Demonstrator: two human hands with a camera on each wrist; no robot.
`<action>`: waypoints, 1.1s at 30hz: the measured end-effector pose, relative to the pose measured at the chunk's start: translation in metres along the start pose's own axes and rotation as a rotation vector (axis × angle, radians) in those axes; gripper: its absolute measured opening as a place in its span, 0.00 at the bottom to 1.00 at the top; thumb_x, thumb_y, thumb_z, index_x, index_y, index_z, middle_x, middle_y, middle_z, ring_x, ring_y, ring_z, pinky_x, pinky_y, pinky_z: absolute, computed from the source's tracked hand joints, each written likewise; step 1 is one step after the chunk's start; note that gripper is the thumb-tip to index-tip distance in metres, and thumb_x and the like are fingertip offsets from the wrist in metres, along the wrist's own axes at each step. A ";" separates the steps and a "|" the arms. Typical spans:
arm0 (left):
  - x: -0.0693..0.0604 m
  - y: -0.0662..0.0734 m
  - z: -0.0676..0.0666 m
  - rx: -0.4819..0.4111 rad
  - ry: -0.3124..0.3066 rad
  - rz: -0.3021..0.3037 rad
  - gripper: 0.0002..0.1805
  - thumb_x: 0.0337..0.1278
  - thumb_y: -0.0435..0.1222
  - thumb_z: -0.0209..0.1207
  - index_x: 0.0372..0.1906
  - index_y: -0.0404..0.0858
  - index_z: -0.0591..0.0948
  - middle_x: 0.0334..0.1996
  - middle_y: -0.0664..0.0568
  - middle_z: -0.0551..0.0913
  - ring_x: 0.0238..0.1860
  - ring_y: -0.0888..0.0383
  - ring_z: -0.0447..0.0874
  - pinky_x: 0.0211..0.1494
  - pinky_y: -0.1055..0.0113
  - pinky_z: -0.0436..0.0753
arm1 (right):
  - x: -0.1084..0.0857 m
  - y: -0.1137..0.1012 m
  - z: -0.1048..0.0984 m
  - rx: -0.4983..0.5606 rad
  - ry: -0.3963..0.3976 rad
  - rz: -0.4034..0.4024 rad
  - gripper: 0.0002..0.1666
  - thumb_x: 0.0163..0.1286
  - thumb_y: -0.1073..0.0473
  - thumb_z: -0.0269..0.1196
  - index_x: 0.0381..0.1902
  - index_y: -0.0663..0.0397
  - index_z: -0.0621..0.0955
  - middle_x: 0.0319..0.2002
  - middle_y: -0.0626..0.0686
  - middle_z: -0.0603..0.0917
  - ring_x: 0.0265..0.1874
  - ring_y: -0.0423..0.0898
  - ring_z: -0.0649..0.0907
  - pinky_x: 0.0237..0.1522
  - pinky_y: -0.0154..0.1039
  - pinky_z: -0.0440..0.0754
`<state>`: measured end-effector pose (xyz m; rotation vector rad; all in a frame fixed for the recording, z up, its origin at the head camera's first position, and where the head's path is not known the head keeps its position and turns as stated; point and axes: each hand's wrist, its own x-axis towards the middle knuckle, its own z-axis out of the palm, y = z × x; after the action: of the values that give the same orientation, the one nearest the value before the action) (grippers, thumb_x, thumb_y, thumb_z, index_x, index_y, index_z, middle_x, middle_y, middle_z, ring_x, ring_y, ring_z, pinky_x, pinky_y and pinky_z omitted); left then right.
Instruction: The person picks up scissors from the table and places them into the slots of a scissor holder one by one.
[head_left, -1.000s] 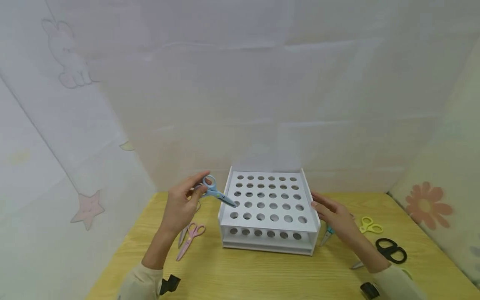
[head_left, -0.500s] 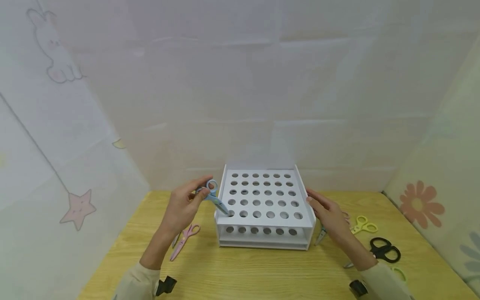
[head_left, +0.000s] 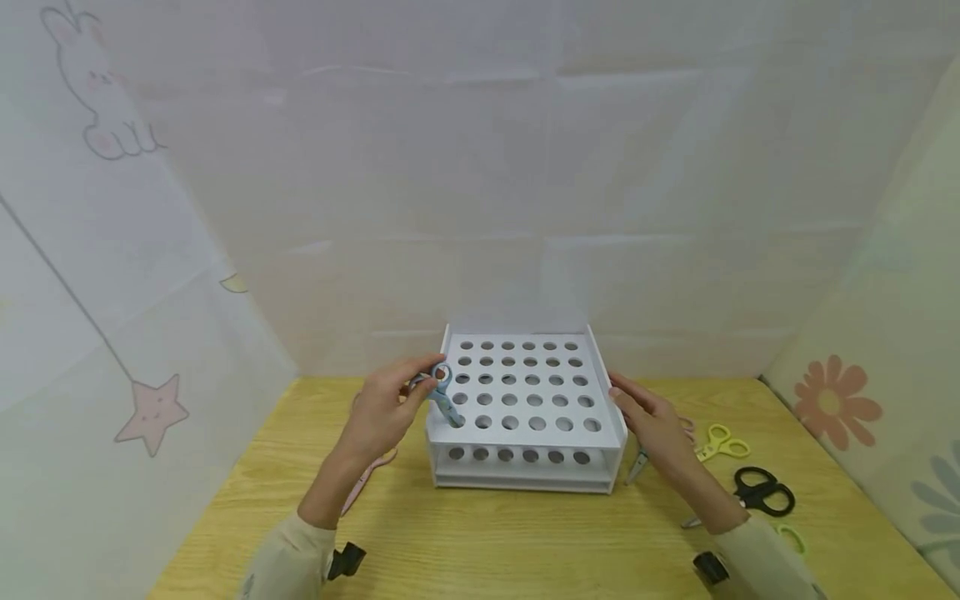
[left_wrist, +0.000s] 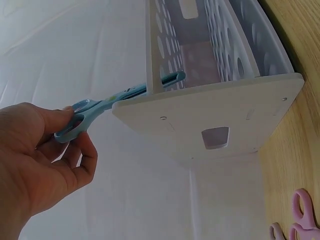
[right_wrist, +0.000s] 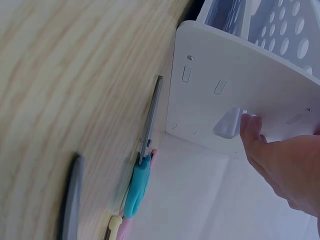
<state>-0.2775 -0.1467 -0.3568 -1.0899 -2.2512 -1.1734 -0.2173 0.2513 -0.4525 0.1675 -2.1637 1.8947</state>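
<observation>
My left hand (head_left: pixel 378 412) pinches a pair of light blue scissors (head_left: pixel 448 407) by the finger loops, blades sloping downward. Their tips sit at the front-left hole of a white rack (head_left: pixel 525 440) with rows of round holes. From the left wrist view, the blue blade tip (left_wrist: pixel 175 78) pokes out below the rack's top plate. At the opposite side, my right hand (head_left: pixel 663 433) rests against the rack's right side panel (right_wrist: pixel 220 75), its fingers lying along it. One fingertip is beside the panel's cutout in the right wrist view.
Pink scissors (head_left: pixel 360 485) lie left of the rack, partly hidden by my left arm. To the right lie yellow scissors (head_left: pixel 722 443), black-handled scissors (head_left: pixel 765 492), teal-handled scissors (right_wrist: pixel 136 187) and a light green handle (head_left: pixel 792 537). White patterned sheeting (head_left: pixel 480 208) stands behind the table.
The left hand has brought the blue scissors to the front-left hole, with the blades turned more steeply downward and their tips now in it. The right hand stays at the rack's side.
</observation>
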 end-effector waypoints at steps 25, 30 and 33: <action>0.001 0.000 0.026 0.265 -0.279 -0.035 0.18 0.68 0.34 0.64 0.61 0.45 0.84 0.39 0.61 0.85 0.22 0.66 0.68 0.25 0.68 0.71 | -0.002 -0.008 0.001 0.025 -0.034 -0.009 0.34 0.82 0.48 0.51 0.78 0.59 0.63 0.74 0.65 0.64 0.69 0.49 0.70 0.57 0.31 0.74; 0.001 0.000 0.027 0.282 -0.284 -0.051 0.19 0.69 0.35 0.63 0.62 0.45 0.83 0.38 0.61 0.85 0.21 0.67 0.67 0.24 0.69 0.70 | -0.001 -0.007 0.001 0.034 -0.028 0.000 0.35 0.82 0.47 0.52 0.78 0.59 0.63 0.74 0.64 0.64 0.68 0.47 0.71 0.57 0.30 0.74; 0.002 0.000 0.028 0.289 -0.292 -0.044 0.19 0.69 0.34 0.63 0.63 0.45 0.83 0.40 0.60 0.86 0.21 0.67 0.67 0.24 0.69 0.71 | -0.001 -0.007 0.001 0.040 -0.024 0.007 0.35 0.82 0.47 0.52 0.78 0.58 0.63 0.74 0.64 0.64 0.68 0.46 0.72 0.57 0.30 0.75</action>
<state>-0.2779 -0.1233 -0.3721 -1.1578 -2.5760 -0.7072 -0.2145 0.2489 -0.4466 0.1913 -2.1457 1.9509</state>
